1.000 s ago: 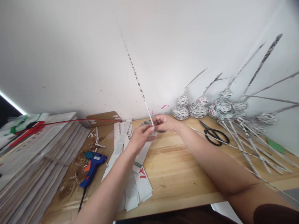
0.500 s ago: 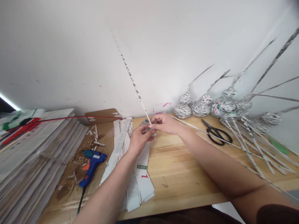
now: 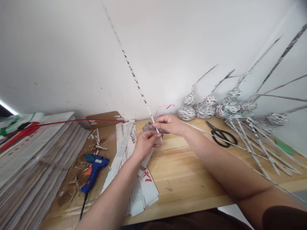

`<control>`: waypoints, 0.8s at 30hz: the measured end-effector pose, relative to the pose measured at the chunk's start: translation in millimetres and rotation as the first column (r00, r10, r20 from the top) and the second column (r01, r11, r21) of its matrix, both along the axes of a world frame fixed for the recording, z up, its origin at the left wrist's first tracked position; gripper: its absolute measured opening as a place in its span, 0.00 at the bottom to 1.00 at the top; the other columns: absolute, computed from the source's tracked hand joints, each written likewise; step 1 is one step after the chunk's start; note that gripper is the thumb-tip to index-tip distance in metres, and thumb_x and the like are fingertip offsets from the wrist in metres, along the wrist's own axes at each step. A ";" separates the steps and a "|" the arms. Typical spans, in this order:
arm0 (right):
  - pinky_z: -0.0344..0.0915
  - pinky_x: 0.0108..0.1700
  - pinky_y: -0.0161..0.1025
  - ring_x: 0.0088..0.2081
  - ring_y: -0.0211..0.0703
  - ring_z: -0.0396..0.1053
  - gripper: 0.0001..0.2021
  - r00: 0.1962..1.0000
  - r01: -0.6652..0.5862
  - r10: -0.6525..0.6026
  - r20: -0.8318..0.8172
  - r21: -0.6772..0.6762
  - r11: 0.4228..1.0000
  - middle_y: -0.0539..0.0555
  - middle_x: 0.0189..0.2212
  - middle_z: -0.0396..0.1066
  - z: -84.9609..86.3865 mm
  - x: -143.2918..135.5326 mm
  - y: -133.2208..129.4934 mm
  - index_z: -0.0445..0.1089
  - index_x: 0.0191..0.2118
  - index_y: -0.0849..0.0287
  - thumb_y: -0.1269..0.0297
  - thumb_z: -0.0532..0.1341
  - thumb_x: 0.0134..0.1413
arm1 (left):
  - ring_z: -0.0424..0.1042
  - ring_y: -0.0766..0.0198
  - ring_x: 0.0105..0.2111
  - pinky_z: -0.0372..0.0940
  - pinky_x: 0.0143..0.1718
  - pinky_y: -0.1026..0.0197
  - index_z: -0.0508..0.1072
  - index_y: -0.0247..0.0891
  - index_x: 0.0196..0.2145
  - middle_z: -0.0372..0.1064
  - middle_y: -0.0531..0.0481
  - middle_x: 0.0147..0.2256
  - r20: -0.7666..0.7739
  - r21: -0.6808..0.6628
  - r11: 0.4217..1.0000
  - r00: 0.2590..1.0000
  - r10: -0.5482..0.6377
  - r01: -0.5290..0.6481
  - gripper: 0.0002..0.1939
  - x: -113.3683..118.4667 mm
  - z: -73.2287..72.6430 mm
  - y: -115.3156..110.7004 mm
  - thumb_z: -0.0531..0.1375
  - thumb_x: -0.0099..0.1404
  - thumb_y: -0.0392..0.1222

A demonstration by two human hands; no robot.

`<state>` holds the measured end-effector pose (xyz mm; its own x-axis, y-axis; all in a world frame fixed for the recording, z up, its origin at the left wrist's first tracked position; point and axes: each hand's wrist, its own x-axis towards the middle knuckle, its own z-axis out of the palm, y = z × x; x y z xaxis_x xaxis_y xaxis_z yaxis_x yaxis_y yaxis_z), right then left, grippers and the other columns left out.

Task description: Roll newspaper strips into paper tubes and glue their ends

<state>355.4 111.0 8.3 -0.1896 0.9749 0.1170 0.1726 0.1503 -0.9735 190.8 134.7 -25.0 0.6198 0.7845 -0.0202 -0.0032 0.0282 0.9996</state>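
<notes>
Left hand (image 3: 145,143): thumb and fingers pinching lower end of thin paper stick (image 3: 134,77). Right hand (image 3: 170,124): fingertips pinching same stick just above. Stick slanting up leftward against wall (image 3: 72,48). Paper strips (image 3: 137,196) beneath left forearm. Glue gun (image 3: 95,171) left of strips; newspaper stack (image 3: 48,166) farther left. Scissors (image 3: 222,137) beyond right forearm, woven paper gourds (image 3: 187,108) behind.

A plain white wall (image 3: 196,38) fills the upper view, flecked with small pink marks (image 3: 170,106) and faint smudges low down. Against it stands a light wooden table (image 3: 182,172) with visible grain, its left part covered by a stained brown sheet (image 3: 63,196). At the far left, a bright strip (image 3: 8,107) slants above a dark patch (image 3: 3,111). The light is soft and even.
</notes>
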 end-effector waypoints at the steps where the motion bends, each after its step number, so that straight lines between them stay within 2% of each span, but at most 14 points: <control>1: 0.55 0.20 0.30 0.18 0.31 0.60 0.20 1.000 0.020 -0.020 -0.005 -0.005 1.000 0.48 0.17 0.66 0.6 0.4 -0.2 0.75 0.39 0.66 0.51 0.62 0.51 | 0.72 0.59 0.35 0.73 0.33 0.58 0.78 0.34 0.32 0.75 0.44 0.35 0.008 0.000 1.000 1.000 -0.010 0.010 0.16 0.4 0.3 -1.4 0.65 0.53 0.51; 7: 0.57 0.21 0.30 0.20 0.33 0.62 0.17 0.996 0.092 -0.092 0.020 0.033 0.995 0.50 0.19 0.68 7.0 0.3 -2.4 0.76 0.33 0.66 0.53 0.64 0.48 | 0.73 0.60 0.36 0.71 0.39 0.57 0.78 0.33 0.36 0.76 0.43 0.35 0.009 0.015 1.000 1.000 -0.009 0.008 0.18 1.7 -1.6 -4.7 0.65 0.54 0.50; 13: 0.57 0.22 0.31 0.21 0.35 0.63 0.15 0.985 0.170 -0.170 -0.006 0.068 0.983 0.51 0.19 0.69 7.0 -1.9 -1.7 0.74 0.27 0.65 0.55 0.67 0.44 | 0.73 0.60 0.36 0.71 0.40 0.57 0.78 0.33 0.38 0.76 0.43 0.37 -0.007 0.072 0.997 1.000 -0.004 0.004 0.16 0.2 -0.9 -4.1 0.63 0.57 0.48; 20: 0.60 0.24 0.31 0.22 0.35 0.65 0.16 0.973 0.222 -0.217 -0.073 0.070 0.972 0.51 0.20 0.70 4.4 -2.2 0.1 0.73 0.27 0.64 0.54 0.70 0.38 | 0.73 0.57 0.41 0.71 0.39 0.58 0.79 0.34 0.37 0.76 0.43 0.37 0.044 0.024 0.999 0.998 -0.036 0.035 0.16 0.3 4.4 -8.6 0.63 0.57 0.49; 24: 0.59 0.24 0.31 0.22 0.34 0.63 0.17 0.966 0.253 -0.247 -0.074 0.095 0.963 0.49 0.20 0.68 6.3 -2.2 0.2 0.73 0.26 0.64 0.54 0.70 0.36 | 0.74 0.59 0.39 0.70 0.42 0.58 0.79 0.34 0.38 0.76 0.43 0.36 0.065 -0.024 0.999 0.997 -0.030 0.032 0.17 0.5 3.4 -7.6 0.65 0.54 0.48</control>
